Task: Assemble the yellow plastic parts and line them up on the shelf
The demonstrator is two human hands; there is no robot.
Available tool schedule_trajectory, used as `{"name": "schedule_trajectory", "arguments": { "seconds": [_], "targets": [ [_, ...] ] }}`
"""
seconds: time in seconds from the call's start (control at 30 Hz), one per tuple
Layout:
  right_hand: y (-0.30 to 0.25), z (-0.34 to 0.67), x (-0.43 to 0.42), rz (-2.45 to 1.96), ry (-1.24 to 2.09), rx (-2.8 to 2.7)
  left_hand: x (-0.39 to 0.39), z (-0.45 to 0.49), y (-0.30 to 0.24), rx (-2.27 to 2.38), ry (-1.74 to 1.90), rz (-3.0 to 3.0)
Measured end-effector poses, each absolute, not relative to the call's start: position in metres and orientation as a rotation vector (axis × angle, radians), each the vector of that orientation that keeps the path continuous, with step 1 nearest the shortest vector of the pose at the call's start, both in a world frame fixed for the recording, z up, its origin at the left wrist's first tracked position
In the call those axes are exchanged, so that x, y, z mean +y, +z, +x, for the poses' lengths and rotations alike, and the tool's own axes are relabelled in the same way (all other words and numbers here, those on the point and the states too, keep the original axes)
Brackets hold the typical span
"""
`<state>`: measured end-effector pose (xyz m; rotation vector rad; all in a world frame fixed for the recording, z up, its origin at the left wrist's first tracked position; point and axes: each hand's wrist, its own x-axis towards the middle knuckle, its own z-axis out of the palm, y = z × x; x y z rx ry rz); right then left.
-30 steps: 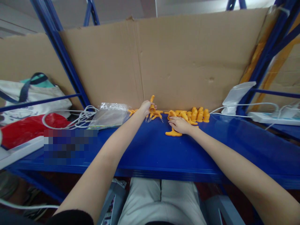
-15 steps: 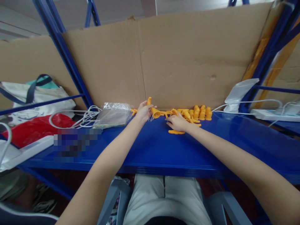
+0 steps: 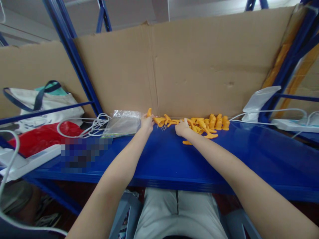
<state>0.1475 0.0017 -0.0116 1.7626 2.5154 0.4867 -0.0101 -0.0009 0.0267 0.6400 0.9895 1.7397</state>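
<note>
Handling orange pieces point(image 3: 203, 123) at the back of a blue table point(image 3: 171, 159)

The person's left hand point(image 3: 147, 123) looks closed around an orange handle point(image 3: 149, 112), its end standing up above the fingers, just beside a clear plastic packet point(image 3: 124, 123). The right hand point(image 3: 182, 128) lies low at the near left of the pile, fingers curled; whether it grips a piece cannot be told. Between the hands lies a flared orange piece point(image 3: 159, 121), with thin metal coils point(image 3: 163, 127) near it.

Good handling probably calls for holding smooth parts, away from the coils, which could prick or snag. Taking pieces singly would likely avoid tangles, and the right hand should avoid knocking the upright pieces point(image 3: 218, 123).
</note>
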Motion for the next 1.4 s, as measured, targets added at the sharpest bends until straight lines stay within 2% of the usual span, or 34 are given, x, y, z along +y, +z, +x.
{"name": "schedule_trajectory", "arguments": {
  "seconds": [0.37,0.5,0.53,0.6,0.67,0.73,0.8,0.87,0.93,1.0,1.17,1.23,1.3,1.4],
  "targets": [
    [-0.008,0.151,-0.006,1.789,0.543,2.570,-0.015,0.010,0.018,0.943,1.637,0.773],
    [0.000,0.157,-0.011,1.901,0.389,2.779,-0.015,0.012,0.017,0.958,1.632,0.766],
    [0.003,0.159,-0.012,1.979,0.237,2.863,-0.015,0.012,0.017,0.953,1.640,0.758],
    [0.007,0.162,-0.016,2.105,-0.293,3.000,-0.014,0.014,0.016,0.936,1.655,0.747],
    [0.008,0.166,-0.021,2.068,-0.939,3.032,-0.015,0.018,0.015,0.909,1.662,0.757],
    [0.006,0.169,-0.027,1.940,-1.434,2.996,-0.017,0.024,0.013,0.875,1.666,0.785],
    [0.001,0.173,-0.031,1.847,-1.744,2.963,-0.020,0.029,0.011,0.852,1.659,0.849],
    [-0.004,0.178,-0.032,1.853,-1.878,2.954,-0.023,0.031,0.009,0.869,1.619,0.977],
    [-0.007,0.185,-0.030,1.923,-1.784,3.021,-0.023,0.029,0.007,0.914,1.544,1.152],
    [-0.008,0.195,-0.027,1.990,-1.460,3.183,-0.020,0.023,0.004,0.961,1.459,1.321],
    [0.000,0.220,-0.026,1.898,-0.089,3.485,-0.012,0.011,-0.003,1.044,1.363,1.701],
    [0.004,0.225,-0.030,1.799,0.305,3.421,-0.013,0.011,-0.005,1.076,1.381,1.825],
    [0.007,0.227,-0.034,1.734,0.480,3.344,-0.016,0.011,-0.005,1.094,1.428,1.928],
    [0.007,0.226,-0.035,1.674,0.521,3.333,-0.021,0.011,-0.004,1.183,1.464,2.076]
  ]
}}
